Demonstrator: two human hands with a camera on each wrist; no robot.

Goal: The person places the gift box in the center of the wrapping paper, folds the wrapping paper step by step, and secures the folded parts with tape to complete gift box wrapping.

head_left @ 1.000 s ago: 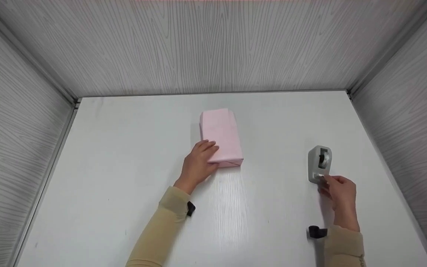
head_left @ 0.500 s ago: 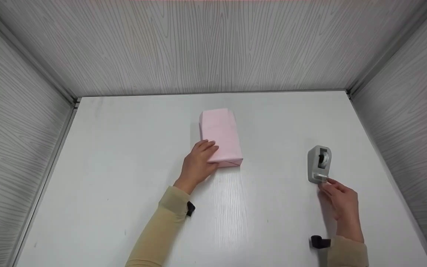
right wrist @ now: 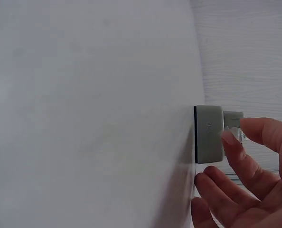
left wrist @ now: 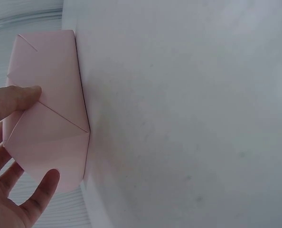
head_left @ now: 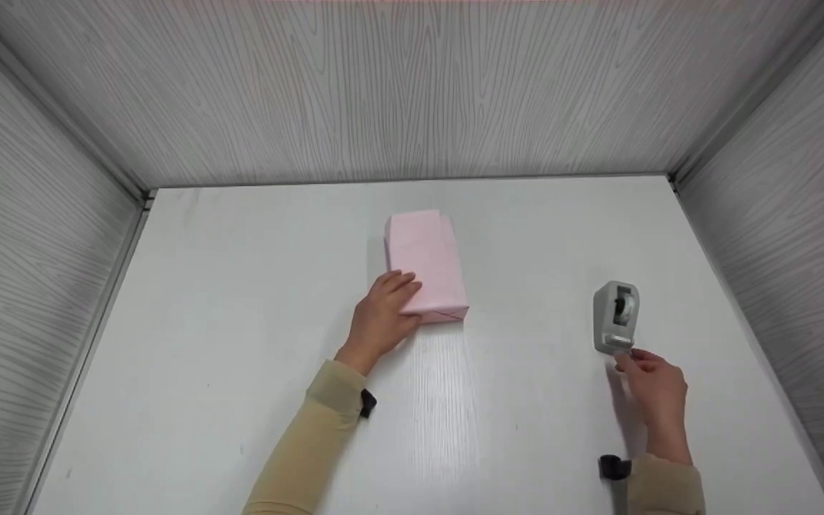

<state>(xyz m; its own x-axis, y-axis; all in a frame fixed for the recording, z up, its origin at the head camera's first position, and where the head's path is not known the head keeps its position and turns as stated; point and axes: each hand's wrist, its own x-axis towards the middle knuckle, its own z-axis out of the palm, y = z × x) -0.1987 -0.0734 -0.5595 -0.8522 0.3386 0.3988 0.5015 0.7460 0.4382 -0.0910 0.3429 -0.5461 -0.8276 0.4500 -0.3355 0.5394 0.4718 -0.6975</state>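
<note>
A pink paper-wrapped box (head_left: 426,250) lies on the white table, its folded end flap (left wrist: 51,123) facing the left wrist camera. My left hand (head_left: 382,315) grips the near left corner, thumb (left wrist: 24,99) against the folded end and fingers over the top and side. To the right, a grey tape dispenser (head_left: 605,315) stands on the table with a roll of clear tape (head_left: 625,307) in it. Just in front of its cutter, my right hand (head_left: 659,390) pinches a short piece of clear tape (right wrist: 235,134) between thumb and index finger; the other fingers are loosely bent.
White table (head_left: 240,286) is bounded by grey wood-grain panels at the back (head_left: 412,93), left (head_left: 26,250) and right (head_left: 791,214). Black wrist cameras (head_left: 368,403) sit at both tan sleeves (head_left: 305,443).
My right hand has drawn back from the dispenser's cutter toward the near edge, pulling the tape, then shifted slightly left. The left hand and the pink box have stayed in place.
</note>
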